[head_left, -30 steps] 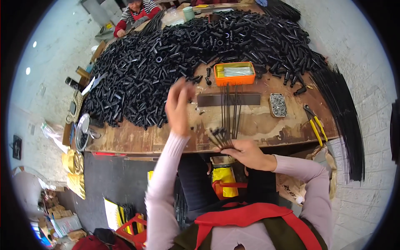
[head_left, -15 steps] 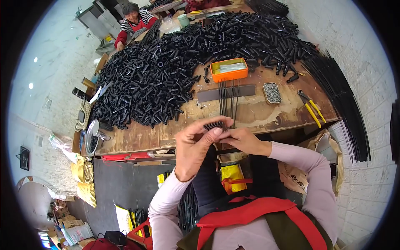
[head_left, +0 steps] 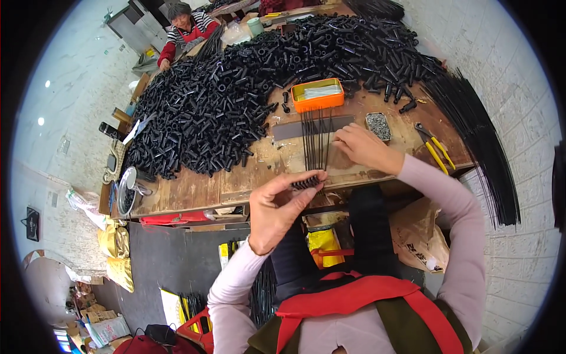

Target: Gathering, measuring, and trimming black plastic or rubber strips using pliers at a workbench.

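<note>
A: What has the left hand [head_left: 277,209] got?

B: A small bunch of short black caps [head_left: 306,181], pinched between thumb and fingertips at the near edge of the bench [head_left: 194,189]. The grip is closed around them, nearly shut, with the caps sticking out toward one o'clock.

A: And the right hand [head_left: 362,147]?

B: Flat on the bench, fingers spread over the right side of a row of thin black rods [head_left: 315,141]. It presses down more than it grips; the hand is open and I judge it is steadying them so they stay parallel.

A: Which way do the rods run?

B: Their long axis goes twelve to six, far ends up by the orange tray [head_left: 318,94], near ends toward the person and the caps. A dark flat strip [head_left: 312,127] lies across them, nine to three, likely keeping them spaced.

A: What surrounds that?

B: A huge heap of black tubes [head_left: 236,88] from nine through twelve o'clock, a small tin of screws [head_left: 378,125] at two, yellow-handled pliers [head_left: 433,147] at three, and a sheaf of long black rods [head_left: 477,141] hanging off the bench's right end. Another person [head_left: 186,26] sits at the far corner, around eleven.
</note>
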A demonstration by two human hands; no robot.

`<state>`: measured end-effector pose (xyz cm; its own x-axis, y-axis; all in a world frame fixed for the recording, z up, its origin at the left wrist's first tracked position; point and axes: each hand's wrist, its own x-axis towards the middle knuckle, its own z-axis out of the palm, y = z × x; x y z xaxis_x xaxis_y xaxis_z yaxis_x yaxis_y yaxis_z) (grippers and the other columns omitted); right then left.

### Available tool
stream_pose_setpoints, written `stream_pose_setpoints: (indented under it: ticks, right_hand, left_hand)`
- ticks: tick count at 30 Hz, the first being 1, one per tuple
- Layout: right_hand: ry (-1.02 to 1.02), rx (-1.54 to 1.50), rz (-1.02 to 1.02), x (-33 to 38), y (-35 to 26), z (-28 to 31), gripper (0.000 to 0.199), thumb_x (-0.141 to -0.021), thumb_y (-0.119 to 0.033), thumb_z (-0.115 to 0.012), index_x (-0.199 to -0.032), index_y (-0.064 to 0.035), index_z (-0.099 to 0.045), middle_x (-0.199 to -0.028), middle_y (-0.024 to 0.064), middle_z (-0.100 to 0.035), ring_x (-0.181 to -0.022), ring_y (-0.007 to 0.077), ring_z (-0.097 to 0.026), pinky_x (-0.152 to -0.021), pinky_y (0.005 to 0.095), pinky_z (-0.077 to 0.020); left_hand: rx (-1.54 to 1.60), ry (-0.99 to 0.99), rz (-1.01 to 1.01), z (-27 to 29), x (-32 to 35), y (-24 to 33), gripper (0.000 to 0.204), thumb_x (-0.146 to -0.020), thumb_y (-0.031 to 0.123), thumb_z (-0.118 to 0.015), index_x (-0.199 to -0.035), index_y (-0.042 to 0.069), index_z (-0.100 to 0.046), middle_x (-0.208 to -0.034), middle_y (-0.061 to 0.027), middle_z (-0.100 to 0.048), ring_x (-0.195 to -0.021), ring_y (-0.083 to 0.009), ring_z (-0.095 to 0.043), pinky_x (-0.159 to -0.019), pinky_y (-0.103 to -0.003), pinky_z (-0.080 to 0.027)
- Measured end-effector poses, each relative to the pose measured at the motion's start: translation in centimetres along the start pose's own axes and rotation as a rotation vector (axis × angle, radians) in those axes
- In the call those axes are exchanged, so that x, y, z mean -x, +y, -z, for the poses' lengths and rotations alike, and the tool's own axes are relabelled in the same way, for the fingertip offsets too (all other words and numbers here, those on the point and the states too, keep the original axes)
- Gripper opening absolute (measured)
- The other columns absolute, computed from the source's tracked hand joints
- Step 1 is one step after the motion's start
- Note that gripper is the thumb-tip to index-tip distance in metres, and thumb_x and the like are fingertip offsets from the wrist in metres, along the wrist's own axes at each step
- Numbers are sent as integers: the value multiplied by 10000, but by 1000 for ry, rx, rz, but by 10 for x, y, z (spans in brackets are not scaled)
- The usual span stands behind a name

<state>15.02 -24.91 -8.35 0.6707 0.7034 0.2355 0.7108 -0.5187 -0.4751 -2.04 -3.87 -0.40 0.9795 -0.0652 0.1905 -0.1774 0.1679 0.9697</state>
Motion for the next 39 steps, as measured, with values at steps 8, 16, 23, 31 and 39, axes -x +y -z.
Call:
stream_pose_setpoints:
  ticks: [8, 16, 23, 31, 39]
  right_hand:
    - [225, 341, 153, -144, 92, 27, 162, -871, -161, -559, -867, -29, -653, -851, 202, -658, -801, 401, -632, -714, 470, -499]
    - [-20, 276, 45, -162, 123, 8, 122, -767, -119, -631, -797, -17, -690, -805, 203, -682, -737, 388, -676, -689, 450, -545]
    - [205, 217, 195, -122, 29, 80, 94, -811, -82, -645, -881, -23, -666, -832, 131, -638, -735, 282, -634, -676, 342, -510]
    - [348, 287, 583, 10, -140, 97, 266, -793, -41, -669, -1059, -48, -653, -881, 77, -604, -746, 242, -632, -637, 341, -520]
    - [334, 390, 456, 39, -141, 89, 549, -753, -1, -657, -1273, -175, -643, -834, 61, -547, -670, 206, -568, -560, 328, -474]
  left_hand:
    - [123, -335, 36, 17, -12, 11, 451, -891, -103, -523, -1329, -12, -471, -1387, -189, -493, -1298, -265, -491, -1103, -407, -394]
    - [113, -239, 116, 15, 3, 19, 379, -908, -106, -521, -1284, -71, -551, -1323, -177, -566, -1242, -243, -535, -1102, -402, -408]
    - [31, -135, 65, 8, 5, 25, 358, -906, -43, -591, -1263, -18, -591, -1246, -134, -624, -1159, -180, -582, -1024, -316, -466]
    - [110, -7, 71, 8, -7, 21, 406, -892, 4, -648, -1292, 16, -584, -1136, -62, -665, -999, -77, -602, -850, -211, -491]
    - [91, 36, 84, 7, -14, 18, 265, -895, 47, -675, -1152, -19, -667, -961, -64, -707, -868, -111, -663, -774, -227, -542]
